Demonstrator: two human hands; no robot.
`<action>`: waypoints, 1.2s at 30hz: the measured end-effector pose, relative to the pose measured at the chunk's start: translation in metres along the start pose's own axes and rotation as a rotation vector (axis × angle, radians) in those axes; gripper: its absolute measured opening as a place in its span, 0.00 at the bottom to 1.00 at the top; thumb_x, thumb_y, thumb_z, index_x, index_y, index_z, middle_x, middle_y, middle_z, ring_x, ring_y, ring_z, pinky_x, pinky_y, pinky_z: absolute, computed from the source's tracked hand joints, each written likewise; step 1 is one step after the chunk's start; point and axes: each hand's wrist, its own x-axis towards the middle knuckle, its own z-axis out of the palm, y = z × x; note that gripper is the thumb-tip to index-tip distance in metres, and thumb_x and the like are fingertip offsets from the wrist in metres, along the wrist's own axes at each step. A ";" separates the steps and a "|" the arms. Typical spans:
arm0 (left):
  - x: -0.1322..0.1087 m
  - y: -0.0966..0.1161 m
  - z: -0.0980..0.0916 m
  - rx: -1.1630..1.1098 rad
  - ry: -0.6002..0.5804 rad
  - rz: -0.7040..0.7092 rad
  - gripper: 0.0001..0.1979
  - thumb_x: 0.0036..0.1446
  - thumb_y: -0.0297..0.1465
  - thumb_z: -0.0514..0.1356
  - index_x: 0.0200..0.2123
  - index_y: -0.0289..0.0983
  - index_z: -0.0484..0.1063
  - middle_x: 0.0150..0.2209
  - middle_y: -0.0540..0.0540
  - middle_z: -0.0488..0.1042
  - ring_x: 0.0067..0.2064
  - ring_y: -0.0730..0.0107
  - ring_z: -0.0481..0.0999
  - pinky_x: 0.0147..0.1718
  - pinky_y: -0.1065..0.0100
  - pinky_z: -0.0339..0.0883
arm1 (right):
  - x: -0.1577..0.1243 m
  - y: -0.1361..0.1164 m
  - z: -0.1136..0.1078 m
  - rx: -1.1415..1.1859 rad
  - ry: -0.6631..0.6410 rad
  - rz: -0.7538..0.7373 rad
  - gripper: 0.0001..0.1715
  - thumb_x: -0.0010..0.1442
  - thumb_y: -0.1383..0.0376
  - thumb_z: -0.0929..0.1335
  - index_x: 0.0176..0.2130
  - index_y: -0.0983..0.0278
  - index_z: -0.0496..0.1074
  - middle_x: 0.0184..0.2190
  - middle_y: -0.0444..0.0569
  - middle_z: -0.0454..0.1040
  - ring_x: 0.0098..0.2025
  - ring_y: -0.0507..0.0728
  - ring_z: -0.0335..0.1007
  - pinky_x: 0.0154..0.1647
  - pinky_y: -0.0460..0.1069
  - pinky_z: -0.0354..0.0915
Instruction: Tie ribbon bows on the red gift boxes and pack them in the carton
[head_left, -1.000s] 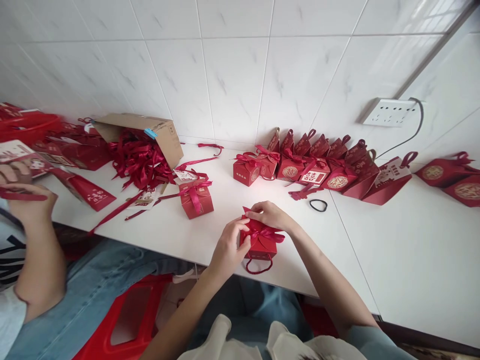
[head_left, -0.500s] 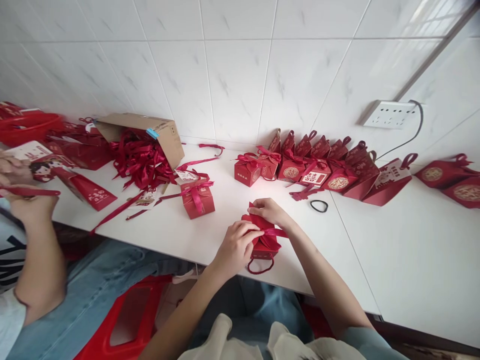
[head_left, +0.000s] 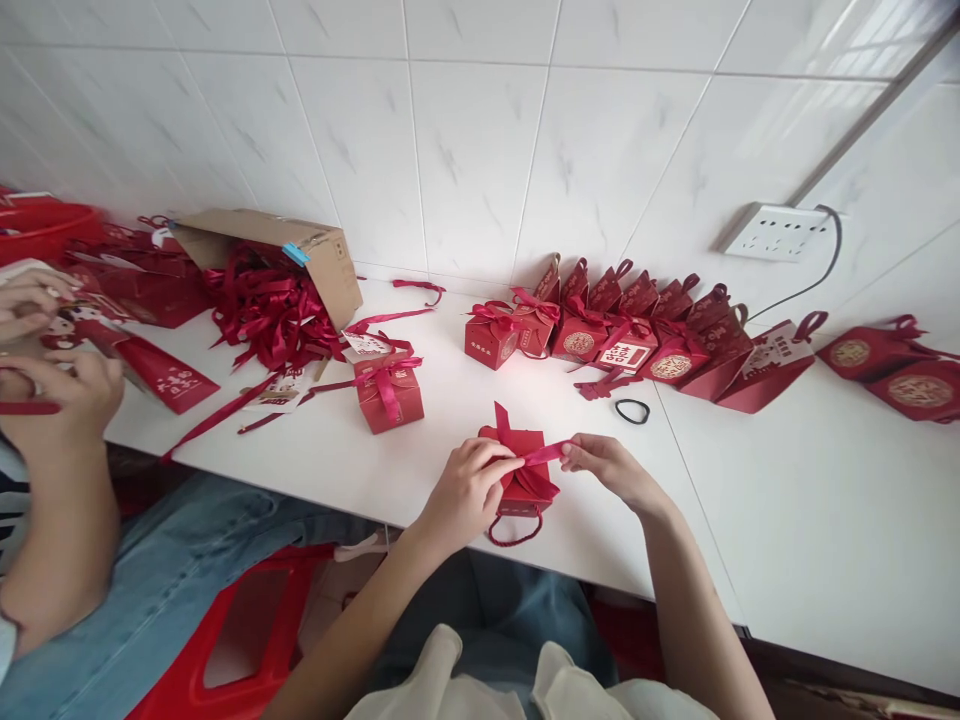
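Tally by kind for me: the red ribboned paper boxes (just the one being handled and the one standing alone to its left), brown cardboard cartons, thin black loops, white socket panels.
Red ribboned paper boxes: 2
Brown cardboard carton: 1
Thin black loop: 1
White socket panel: 1
Total: 5

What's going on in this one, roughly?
A person is working at the ribbon on a red box on the white table. The right hand holds one end out to the side; the left hand is at its middle, atop the box. Another tail sticks up beyond. A second box, bow tied, stands to the left, near a carton spilling ribbons. At the left edge, a co-worker's hands handle other red pieces.
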 end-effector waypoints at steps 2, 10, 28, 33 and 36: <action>0.000 0.001 -0.001 0.008 -0.009 0.001 0.21 0.55 0.17 0.48 0.47 0.38 0.70 0.43 0.45 0.72 0.48 0.63 0.67 0.48 0.58 0.66 | 0.011 -0.008 0.001 -0.070 0.074 -0.037 0.23 0.51 0.47 0.68 0.28 0.65 0.70 0.25 0.47 0.70 0.31 0.54 0.64 0.36 0.50 0.60; 0.001 0.000 -0.003 0.065 -0.076 0.023 0.20 0.57 0.19 0.48 0.49 0.37 0.70 0.50 0.46 0.73 0.49 0.62 0.67 0.49 0.56 0.66 | 0.066 -0.035 0.012 -0.115 -0.026 -0.080 0.21 0.46 0.49 0.69 0.25 0.65 0.69 0.21 0.44 0.68 0.26 0.52 0.62 0.32 0.49 0.60; 0.004 -0.002 -0.006 0.128 -0.130 0.029 0.21 0.56 0.20 0.48 0.51 0.36 0.68 0.50 0.43 0.71 0.50 0.59 0.67 0.48 0.54 0.66 | -0.024 -0.023 0.040 -0.242 0.110 0.048 0.32 0.55 0.40 0.60 0.18 0.62 0.52 0.16 0.40 0.52 0.21 0.49 0.46 0.21 0.47 0.47; 0.001 -0.006 -0.003 0.031 -0.070 0.022 0.22 0.56 0.20 0.47 0.52 0.38 0.67 0.51 0.43 0.69 0.51 0.61 0.66 0.51 0.56 0.65 | -0.022 -0.015 0.046 -0.109 0.052 0.025 0.29 0.55 0.43 0.62 0.20 0.62 0.54 0.18 0.39 0.52 0.22 0.49 0.44 0.22 0.47 0.44; -0.006 -0.008 0.000 -0.099 0.089 -0.107 0.18 0.58 0.24 0.50 0.52 0.38 0.64 0.53 0.41 0.66 0.54 0.63 0.65 0.49 0.60 0.65 | -0.020 -0.012 0.042 -0.024 -0.004 0.004 0.28 0.55 0.44 0.63 0.20 0.62 0.56 0.18 0.40 0.54 0.23 0.49 0.46 0.24 0.47 0.45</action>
